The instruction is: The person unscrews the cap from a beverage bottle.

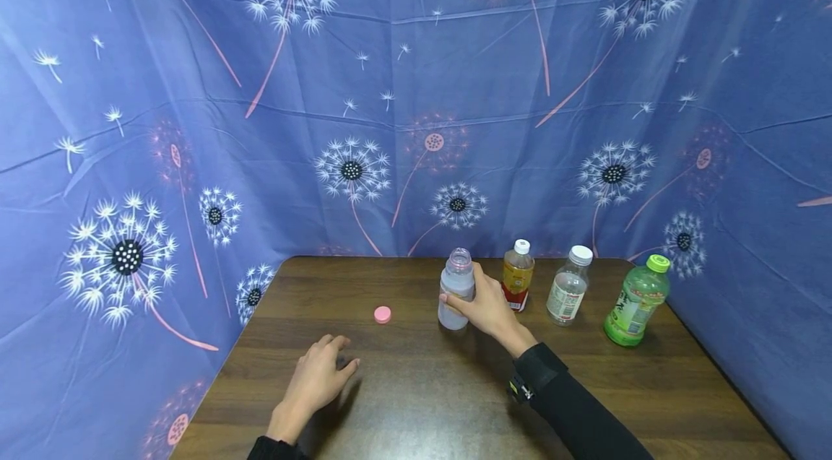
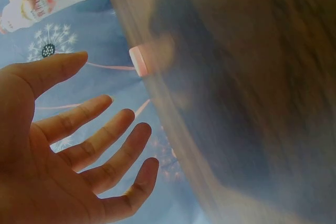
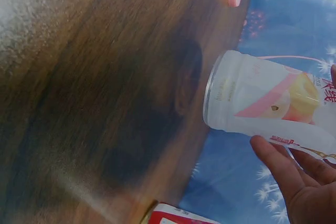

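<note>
My right hand (image 1: 486,308) grips an uncapped plastic bottle (image 1: 458,281) with a pale body, thumb on the near side. The bottle stands upright, its open mouth facing up. In the right wrist view its label shows peach pictures, with fingers (image 3: 281,166) along one side. A small pink bottle cap (image 1: 382,314) lies on the table to the left of the bottle. My left hand (image 1: 318,375) is held over the table in front of the cap, holding nothing. The left wrist view shows its fingers (image 2: 118,148) spread and slightly bent.
To the right of the right hand stand three capped bottles: one with amber contents (image 1: 518,276), a clear one with a white cap (image 1: 568,287) and a green one (image 1: 638,301). Blue dandelion-print cloth (image 1: 390,84) hangs behind and beside the brown wooden table (image 1: 416,402).
</note>
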{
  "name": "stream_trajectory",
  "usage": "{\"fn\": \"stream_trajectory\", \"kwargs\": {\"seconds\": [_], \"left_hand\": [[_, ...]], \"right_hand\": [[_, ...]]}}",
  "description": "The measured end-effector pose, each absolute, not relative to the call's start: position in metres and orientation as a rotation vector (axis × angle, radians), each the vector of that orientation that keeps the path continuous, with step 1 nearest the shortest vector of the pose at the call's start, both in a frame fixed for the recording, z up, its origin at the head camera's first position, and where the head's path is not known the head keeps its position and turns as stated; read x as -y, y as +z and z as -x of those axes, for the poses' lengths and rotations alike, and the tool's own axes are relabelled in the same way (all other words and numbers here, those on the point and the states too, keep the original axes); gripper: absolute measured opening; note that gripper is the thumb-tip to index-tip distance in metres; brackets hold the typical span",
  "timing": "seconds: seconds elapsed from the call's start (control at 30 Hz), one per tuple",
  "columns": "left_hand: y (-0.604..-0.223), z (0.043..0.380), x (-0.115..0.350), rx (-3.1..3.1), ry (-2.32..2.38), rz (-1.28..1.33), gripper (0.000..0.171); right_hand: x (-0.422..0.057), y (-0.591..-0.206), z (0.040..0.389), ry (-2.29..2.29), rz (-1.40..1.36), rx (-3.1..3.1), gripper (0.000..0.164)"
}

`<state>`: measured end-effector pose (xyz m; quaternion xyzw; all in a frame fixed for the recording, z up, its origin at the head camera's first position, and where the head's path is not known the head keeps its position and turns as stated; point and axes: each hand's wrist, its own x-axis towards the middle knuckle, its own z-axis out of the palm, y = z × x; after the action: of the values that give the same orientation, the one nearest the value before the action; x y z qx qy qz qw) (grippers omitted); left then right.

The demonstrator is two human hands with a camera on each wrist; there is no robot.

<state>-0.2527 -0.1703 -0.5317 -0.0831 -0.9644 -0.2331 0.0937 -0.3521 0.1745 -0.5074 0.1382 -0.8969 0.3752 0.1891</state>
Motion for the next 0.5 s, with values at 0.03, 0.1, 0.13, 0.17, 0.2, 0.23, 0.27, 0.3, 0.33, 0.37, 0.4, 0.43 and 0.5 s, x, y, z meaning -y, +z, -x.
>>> {"fn": "stream_trajectory", "kwargs": {"seconds": [0.03, 0.1, 0.13, 0.17, 0.2, 0.23, 0.27, 0.3, 0.33, 0.37, 0.4, 0.43, 0.5], "left_hand": [[-0.532, 0.253, 0.169, 2.866, -0.7, 0.245, 0.043], [-0.533, 0.255, 0.166, 2.877, -0.71, 0.241, 0.043], [-0.534, 0.255, 0.165, 2.882, -0.71, 0.242, 0.044], [-0.535, 0.256, 0.164, 2.887, -0.709, 0.243, 0.044], [-0.536, 0.257, 0.163, 2.892, -0.707, 0.244, 0.044], [-0.537, 0.258, 0.162, 2.896, -0.704, 0.245, 0.044], [-0.537, 0.258, 0.162, 2.9, -0.699, 0.246, 0.044], [-0.538, 0.259, 0.161, 2.901, -0.697, 0.247, 0.044], [-0.538, 0.26, 0.16, 2.901, -0.695, 0.248, 0.044], [-0.538, 0.261, 0.159, 2.901, -0.697, 0.251, 0.044], [-0.538, 0.262, 0.158, 2.899, -0.697, 0.254, 0.044], [-0.537, 0.263, 0.157, 2.895, -0.694, 0.258, 0.044], [-0.537, 0.265, 0.155, 2.889, -0.691, 0.267, 0.044]], "right_hand": [[-0.175, -0.506, 0.35, 1.051, -0.392, 2.523, 0.08], [-0.176, -0.504, 0.345, 1.046, -0.412, 2.527, 0.08], [-0.177, -0.502, 0.343, 1.044, -0.427, 2.527, 0.081], [-0.177, -0.501, 0.34, 1.042, -0.438, 2.53, 0.082], [-0.177, -0.5, 0.337, 1.042, -0.454, 2.527, 0.083], [-0.177, -0.498, 0.333, 1.038, -0.469, 2.528, 0.083], [-0.177, -0.498, 0.33, 1.031, -0.481, 2.527, 0.084], [-0.177, -0.497, 0.327, 1.023, -0.492, 2.523, 0.084], [-0.177, -0.496, 0.323, 1.018, -0.502, 2.519, 0.084], [-0.177, -0.495, 0.32, 1.013, -0.508, 2.516, 0.084], [-0.176, -0.494, 0.316, 1.01, -0.515, 2.51, 0.083], [-0.176, -0.492, 0.313, 1.01, -0.524, 2.505, 0.083], [-0.175, -0.489, 0.306, 1.025, -0.537, 2.494, 0.081]]}}
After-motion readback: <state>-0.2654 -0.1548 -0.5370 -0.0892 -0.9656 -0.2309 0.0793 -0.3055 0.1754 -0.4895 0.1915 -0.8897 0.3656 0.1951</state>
